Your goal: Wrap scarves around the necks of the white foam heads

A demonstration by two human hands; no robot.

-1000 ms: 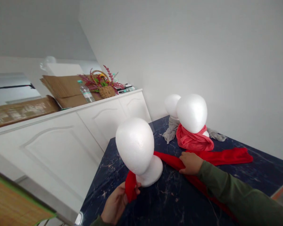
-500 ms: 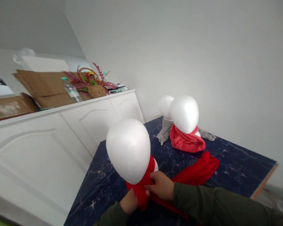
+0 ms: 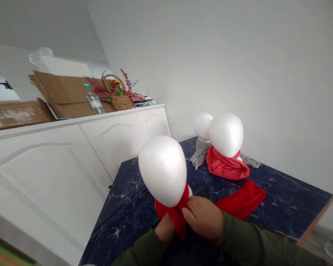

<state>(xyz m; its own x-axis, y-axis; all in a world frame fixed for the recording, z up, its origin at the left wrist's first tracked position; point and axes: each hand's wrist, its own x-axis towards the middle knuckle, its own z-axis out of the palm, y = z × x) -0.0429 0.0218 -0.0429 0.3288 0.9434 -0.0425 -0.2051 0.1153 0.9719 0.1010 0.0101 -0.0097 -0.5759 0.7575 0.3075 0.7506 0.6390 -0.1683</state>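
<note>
A white foam mannequin head [image 3: 163, 170] stands near the front of the dark blue marbled table [image 3: 133, 192]. Around its neck runs a bright red scarf [image 3: 180, 221], one length of which lies out to the right on the tabletop. With fingers closed, my right hand [image 3: 205, 217] grips the scarf at the right side of the neck. Just below the head's chin, my left hand [image 3: 166, 229] is at the scarf's front, its fingers tucked behind a hanging fold and mostly hidden.
Behind stand two more white foam heads, one with a coral-red scarf [image 3: 224, 166], the other with a grey scarf [image 3: 199, 153]. A white cabinet [image 3: 111, 144] at left bears cardboard [image 3: 61, 92], a plastic bottle [image 3: 94, 101] and a flower basket [image 3: 122, 102].
My right hand has moved up and closed on the scarf beside the neck. My left hand has slid further behind the scarf's fold. The view has shifted slightly.
</note>
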